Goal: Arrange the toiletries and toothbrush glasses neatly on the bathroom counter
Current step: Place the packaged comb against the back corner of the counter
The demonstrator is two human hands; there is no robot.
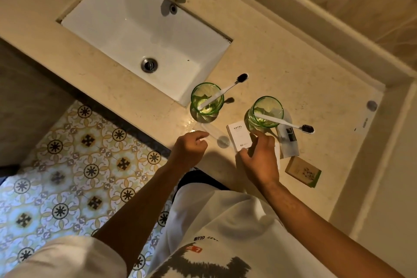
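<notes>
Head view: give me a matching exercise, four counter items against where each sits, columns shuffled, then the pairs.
Items:
1. left glass
2. right glass
3. white box
4. brown soap box

Places:
A. under the right hand's fingers
B. at the sink's near right corner
C. alone, farthest right near the counter's front edge
D. just behind the white box, toothbrush pointing right

Pairs: 1-B, 2-D, 3-A, 4-C
</notes>
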